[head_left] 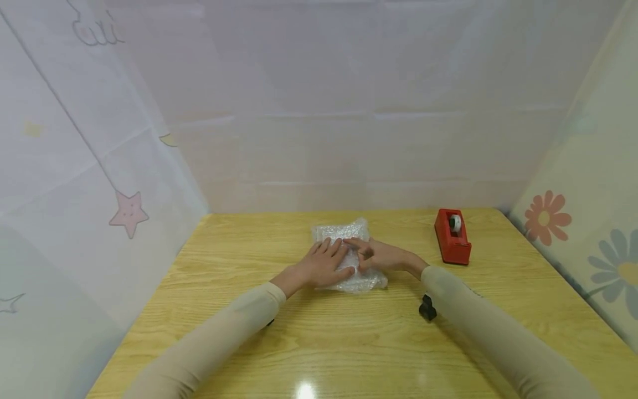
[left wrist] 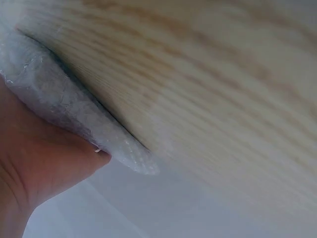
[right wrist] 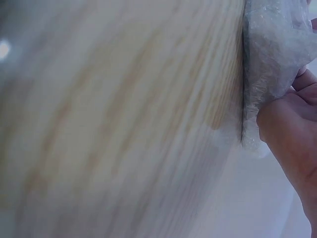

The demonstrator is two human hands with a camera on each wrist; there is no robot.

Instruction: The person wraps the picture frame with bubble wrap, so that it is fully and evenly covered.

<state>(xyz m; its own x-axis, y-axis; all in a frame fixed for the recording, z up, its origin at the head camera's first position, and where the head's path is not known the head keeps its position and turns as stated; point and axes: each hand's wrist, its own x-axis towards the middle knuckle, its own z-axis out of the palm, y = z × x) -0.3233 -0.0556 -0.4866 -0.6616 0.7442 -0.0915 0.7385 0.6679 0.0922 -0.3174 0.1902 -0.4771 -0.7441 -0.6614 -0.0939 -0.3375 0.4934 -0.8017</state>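
Note:
A flat bundle of clear bubble wrap [head_left: 344, 231] lies on the wooden table, between and under both hands. My left hand [head_left: 326, 266] rests spread on its left part, fingers straight and thumb pointing right. On its right side, my right hand [head_left: 381, 256] bends its fingers and thumb at a loose fold of the wrap, the index finger reaching left toward the left hand. In the right wrist view, the raised fold of bubble wrap [right wrist: 292, 54] stands between the fingers and thumb. The left wrist view shows the bundle's edge [left wrist: 94, 114] low along the tabletop. Whatever is inside is hidden.
A red tape dispenser [head_left: 452, 238] with a roll of tape stands at the table's back right. A small black object [head_left: 427, 308] lies beside the right forearm. Printed cloth [head_left: 319, 138] hangs around the wooden table [head_left: 239, 244] at the back and sides.

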